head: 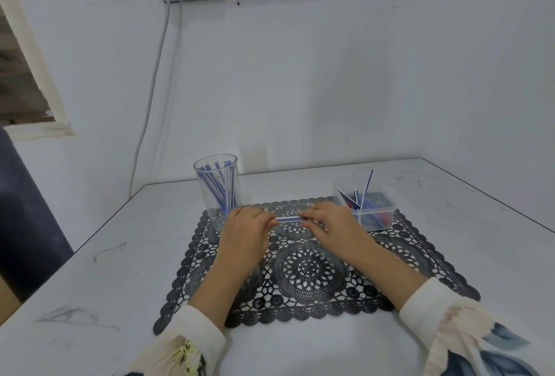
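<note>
Floral cuffs point(192, 342), fingers point(310, 215) pinching straw point(288, 219) — (thin, striped)

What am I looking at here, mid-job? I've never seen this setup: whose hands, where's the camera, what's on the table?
There is no machine: these are a person's two bare hands, filmed by one camera worn on their head, looking forward and down. The left hand and right hand each pinch one end of a blue-and-white straw over a black lace mat on the white table. Beyond the left hand stands a clear cup of similar straws; beside the right sits a clear box holding more pieces.
</note>
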`<action>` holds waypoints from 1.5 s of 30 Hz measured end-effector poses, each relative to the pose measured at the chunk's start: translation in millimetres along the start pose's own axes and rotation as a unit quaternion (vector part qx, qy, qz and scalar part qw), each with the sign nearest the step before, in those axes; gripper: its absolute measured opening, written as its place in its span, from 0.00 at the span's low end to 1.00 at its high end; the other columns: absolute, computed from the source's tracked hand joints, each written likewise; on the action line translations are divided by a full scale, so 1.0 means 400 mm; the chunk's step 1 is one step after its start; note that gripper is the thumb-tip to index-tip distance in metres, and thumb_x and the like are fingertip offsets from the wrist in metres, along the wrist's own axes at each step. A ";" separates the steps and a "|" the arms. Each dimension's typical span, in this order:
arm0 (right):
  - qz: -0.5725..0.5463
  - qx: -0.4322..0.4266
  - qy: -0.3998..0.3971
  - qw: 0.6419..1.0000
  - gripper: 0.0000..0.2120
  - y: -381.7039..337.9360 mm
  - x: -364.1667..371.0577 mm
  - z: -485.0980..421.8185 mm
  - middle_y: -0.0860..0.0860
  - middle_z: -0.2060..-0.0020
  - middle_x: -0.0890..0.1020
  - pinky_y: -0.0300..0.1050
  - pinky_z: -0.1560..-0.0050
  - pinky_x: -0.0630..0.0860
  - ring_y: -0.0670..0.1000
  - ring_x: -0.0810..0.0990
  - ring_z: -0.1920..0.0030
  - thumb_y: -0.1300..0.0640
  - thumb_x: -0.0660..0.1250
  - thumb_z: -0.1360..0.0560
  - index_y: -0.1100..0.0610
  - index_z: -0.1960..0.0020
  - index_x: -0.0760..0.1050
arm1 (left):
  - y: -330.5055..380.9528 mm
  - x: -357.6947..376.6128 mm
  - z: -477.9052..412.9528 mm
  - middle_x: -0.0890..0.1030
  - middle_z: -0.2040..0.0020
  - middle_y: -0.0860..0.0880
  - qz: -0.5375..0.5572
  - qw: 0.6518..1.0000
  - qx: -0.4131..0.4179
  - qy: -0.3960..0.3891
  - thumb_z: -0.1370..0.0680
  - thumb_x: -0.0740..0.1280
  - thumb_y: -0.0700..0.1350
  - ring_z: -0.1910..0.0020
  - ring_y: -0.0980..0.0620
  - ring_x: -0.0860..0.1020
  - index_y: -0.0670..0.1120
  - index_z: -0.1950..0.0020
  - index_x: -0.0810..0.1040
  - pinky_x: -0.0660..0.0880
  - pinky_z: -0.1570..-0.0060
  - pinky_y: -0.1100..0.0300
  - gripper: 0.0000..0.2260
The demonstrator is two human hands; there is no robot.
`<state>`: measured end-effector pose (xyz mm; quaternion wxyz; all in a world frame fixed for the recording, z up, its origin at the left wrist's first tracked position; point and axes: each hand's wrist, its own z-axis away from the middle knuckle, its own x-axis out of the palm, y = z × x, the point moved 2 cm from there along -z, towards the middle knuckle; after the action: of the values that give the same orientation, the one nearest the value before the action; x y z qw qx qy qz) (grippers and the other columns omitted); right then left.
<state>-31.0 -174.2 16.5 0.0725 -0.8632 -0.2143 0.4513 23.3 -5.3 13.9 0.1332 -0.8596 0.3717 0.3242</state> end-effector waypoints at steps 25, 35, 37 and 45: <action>0.080 -0.053 0.026 0.995 0.06 0.003 -0.002 -0.005 0.54 0.60 0.81 0.42 0.57 0.75 0.53 0.79 0.58 0.64 0.70 0.28 0.61 0.52 0.81 | -0.012 0.010 0.016 0.81 0.62 0.54 0.047 0.999 -0.013 0.007 0.24 0.60 0.49 0.62 0.55 0.78 0.47 0.55 0.82 0.69 0.54 0.60 0.12; 0.077 -0.133 -0.005 0.988 0.16 -0.016 -0.024 -0.001 0.52 0.64 0.80 0.38 0.60 0.73 0.49 0.77 0.64 0.55 0.55 0.25 0.62 0.54 0.80 | -0.013 -0.005 0.019 0.82 0.61 0.54 0.075 0.996 -0.014 0.045 0.26 0.60 0.48 0.61 0.55 0.77 0.47 0.56 0.82 0.62 0.53 0.62 0.12; 0.067 -0.142 -0.011 0.988 0.16 -0.016 -0.026 -0.001 0.52 0.65 0.79 0.39 0.60 0.73 0.49 0.77 0.64 0.56 0.55 0.24 0.63 0.53 0.80 | -0.013 -0.007 0.019 0.82 0.61 0.54 0.080 0.995 -0.010 0.051 0.26 0.60 0.48 0.61 0.55 0.78 0.47 0.56 0.82 0.62 0.52 0.61 0.11; 0.008 -0.086 0.008 0.996 0.15 -0.006 -0.030 -0.011 0.52 0.63 0.75 0.37 0.58 0.68 0.46 0.71 0.61 0.58 0.62 0.23 0.62 0.39 0.77 | -0.015 -0.011 0.017 0.81 0.61 0.55 0.072 0.995 -0.023 0.058 0.26 0.59 0.48 0.62 0.56 0.76 0.47 0.56 0.82 0.61 0.56 0.63 0.12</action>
<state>-34.3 -177.1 28.9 -0.0040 -0.8712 -0.2454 0.4252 22.3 4.3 11.7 0.0679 -0.8507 0.4326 0.2907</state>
